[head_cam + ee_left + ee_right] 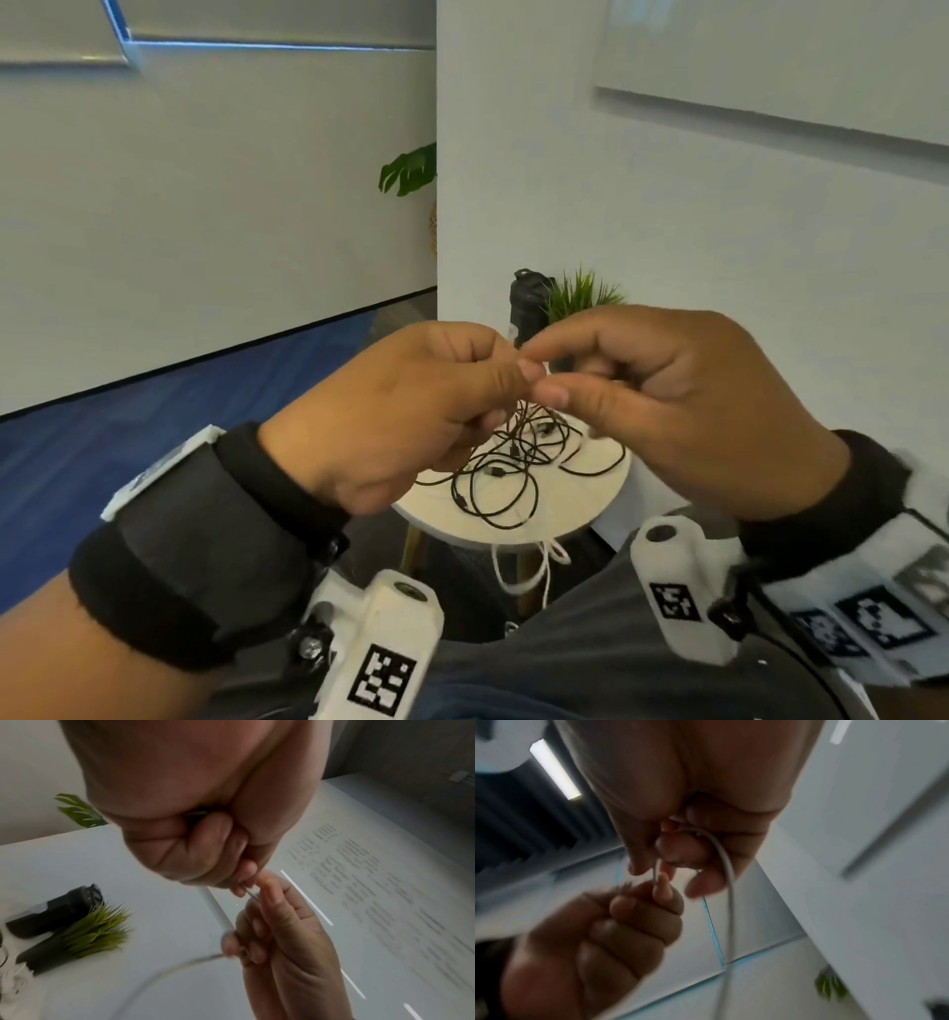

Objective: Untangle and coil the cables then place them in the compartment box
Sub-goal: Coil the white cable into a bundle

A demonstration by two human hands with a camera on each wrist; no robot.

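The left hand (405,411) is raised above the round tabletop (580,519), its grip pinched on a thin white cable (727,874). Fingertip to fingertip with it, the right hand (688,406) has its grip curled around the same cable, which loops down from its fingers. Below both hands, tangled black cables (513,462) lie on the tabletop. Behind stand a dark bottle (529,308) and a small green plant (580,295).
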